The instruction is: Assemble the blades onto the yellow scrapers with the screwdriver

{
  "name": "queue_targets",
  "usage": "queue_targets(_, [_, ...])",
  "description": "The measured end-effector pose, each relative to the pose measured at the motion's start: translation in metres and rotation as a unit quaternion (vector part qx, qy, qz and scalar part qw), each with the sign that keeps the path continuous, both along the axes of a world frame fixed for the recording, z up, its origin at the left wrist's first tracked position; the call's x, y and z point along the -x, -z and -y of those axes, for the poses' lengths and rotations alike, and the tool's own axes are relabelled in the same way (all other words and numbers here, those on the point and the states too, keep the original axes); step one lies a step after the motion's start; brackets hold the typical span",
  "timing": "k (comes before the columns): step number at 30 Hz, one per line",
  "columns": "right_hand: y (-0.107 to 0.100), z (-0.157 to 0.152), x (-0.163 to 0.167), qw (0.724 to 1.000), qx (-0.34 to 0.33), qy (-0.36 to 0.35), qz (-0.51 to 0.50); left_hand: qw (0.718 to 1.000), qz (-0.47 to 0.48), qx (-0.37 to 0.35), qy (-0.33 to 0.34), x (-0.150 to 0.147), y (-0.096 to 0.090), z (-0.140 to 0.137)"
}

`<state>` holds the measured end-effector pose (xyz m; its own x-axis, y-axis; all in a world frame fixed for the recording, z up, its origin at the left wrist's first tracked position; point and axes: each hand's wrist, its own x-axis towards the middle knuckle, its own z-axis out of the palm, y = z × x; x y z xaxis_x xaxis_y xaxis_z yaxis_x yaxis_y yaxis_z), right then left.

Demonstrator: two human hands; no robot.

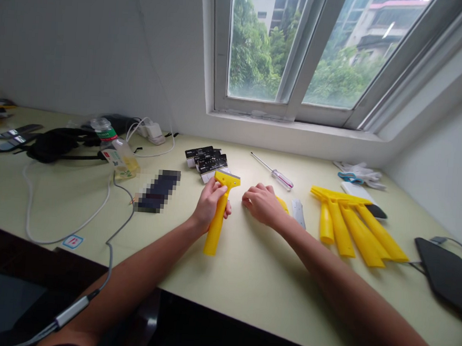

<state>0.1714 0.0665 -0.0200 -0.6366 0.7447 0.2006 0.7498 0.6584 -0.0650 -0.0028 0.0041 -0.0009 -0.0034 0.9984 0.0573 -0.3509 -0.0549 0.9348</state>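
My left hand (208,205) is closed around the handle of a yellow scraper (215,230), whose wide head with a grey metal edge points up and away from me. To its right, my right hand (263,202) rests low over the table with its fingers curled together; whatever they pinch, if anything, is hidden. Just behind the right hand a yellow plastic piece (283,204) shows in part. Beside that lies a flat grey metal plate (298,213). A screwdriver (281,179) with a clear handle lies beyond the right hand.
Several yellow scraper handles (353,231) lie at right, near white gloves (363,174) and a black device (447,275). Black printed cards (208,161) lie behind the left hand. Leftward are a pixelated dark object (158,191), a bottle (117,154) and cables (128,197).
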Motion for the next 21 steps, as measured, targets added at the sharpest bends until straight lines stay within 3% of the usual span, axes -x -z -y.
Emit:
queue_targets(9, [0.001, 0.000, 0.001, 1.000, 0.005, 0.003, -0.015, 1.000, -0.009, -0.005, 0.007, -0.001, 0.004, 0.000])
queue_targets(13, [0.001, -0.003, -0.001, 0.999, 0.014, 0.002, -0.040, 1.000, 0.007, 0.025, 0.006, -0.002, 0.004, -0.002])
queue_targets(21, [-0.009, -0.013, -0.016, 0.989, 0.079, -0.010, -0.123, 1.000, -0.003, 0.010, 0.005, -0.001, 0.006, -0.002])
